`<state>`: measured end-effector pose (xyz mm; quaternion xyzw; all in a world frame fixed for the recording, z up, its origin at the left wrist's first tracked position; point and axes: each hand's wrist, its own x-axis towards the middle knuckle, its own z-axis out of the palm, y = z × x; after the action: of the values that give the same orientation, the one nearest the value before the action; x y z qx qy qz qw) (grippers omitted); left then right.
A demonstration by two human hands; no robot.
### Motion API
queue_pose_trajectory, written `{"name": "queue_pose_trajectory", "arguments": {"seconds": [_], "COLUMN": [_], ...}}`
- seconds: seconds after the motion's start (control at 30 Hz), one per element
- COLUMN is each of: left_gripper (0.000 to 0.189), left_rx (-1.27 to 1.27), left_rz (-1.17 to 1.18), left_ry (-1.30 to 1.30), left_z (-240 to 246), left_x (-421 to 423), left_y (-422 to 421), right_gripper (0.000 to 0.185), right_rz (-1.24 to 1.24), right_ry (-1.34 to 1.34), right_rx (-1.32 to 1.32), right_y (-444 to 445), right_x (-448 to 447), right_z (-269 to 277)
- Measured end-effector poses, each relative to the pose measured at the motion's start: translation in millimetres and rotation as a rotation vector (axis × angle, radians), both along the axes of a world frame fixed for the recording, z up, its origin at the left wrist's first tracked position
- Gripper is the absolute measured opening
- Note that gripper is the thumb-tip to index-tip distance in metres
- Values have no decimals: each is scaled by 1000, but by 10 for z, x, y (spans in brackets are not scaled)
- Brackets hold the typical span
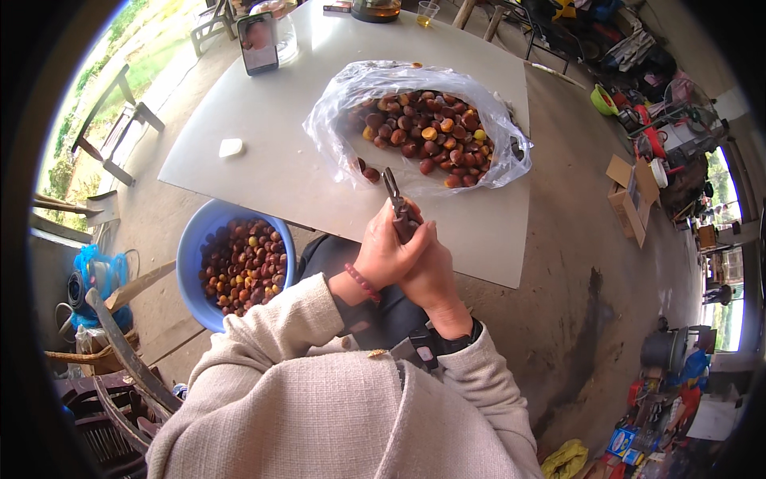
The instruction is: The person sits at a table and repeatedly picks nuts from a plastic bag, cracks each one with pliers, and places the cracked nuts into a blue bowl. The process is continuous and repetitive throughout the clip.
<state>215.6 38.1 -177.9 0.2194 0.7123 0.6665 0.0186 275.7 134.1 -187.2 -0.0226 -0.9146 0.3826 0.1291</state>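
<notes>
My left hand point(378, 248), with a red bead bracelet at its wrist, and my right hand point(428, 269), with a black watch strap, are clasped together around a dark metal hand tool point(392, 185). Two narrow metal prongs stick out towards the table; its lower part is hidden in my fingers. Just beyond the tool lies an open clear plastic bag point(335, 143) holding many round, reddish-brown, chestnut-like nuts point(428, 129), a few of them yellowish. A blue plastic basin point(187, 272) with more such nuts point(245, 263) stands low at the left, beside the table.
The pale table point(275, 155) carries a small white object point(230, 147), an upright phone point(258, 45), a glass jar point(286, 39) and a plastic cup point(426, 13). Wooden chairs and a shovel point(103, 208) stand left. An open cardboard box point(631, 200) lies right on the floor.
</notes>
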Motion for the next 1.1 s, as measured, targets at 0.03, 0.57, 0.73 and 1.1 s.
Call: {"name": "queue_pose_trajectory", "arguments": {"seconds": [0.03,0.57,0.73,1.1], "left_gripper": [30,36,44,44], "left_rx": [0,158,144,1065], "left_rz": [-13,-766,-796,-612], "left_ry": [-14,-721,-652,-1371], "left_z": [-1,224,179,-390], "left_x": [-7,-354,-387,-20], "left_y": [-5,-401,-424,-206], "right_gripper": [37,60,58,88], "right_rz": [10,335,375,-38], "right_ry": [9,-711,-691,-311], "right_rx": [11,-1433,-1435,424], "right_y": [4,381,417,-36], "right_x": [-4,191,263,159], "right_z": [0,572,590,615]}}
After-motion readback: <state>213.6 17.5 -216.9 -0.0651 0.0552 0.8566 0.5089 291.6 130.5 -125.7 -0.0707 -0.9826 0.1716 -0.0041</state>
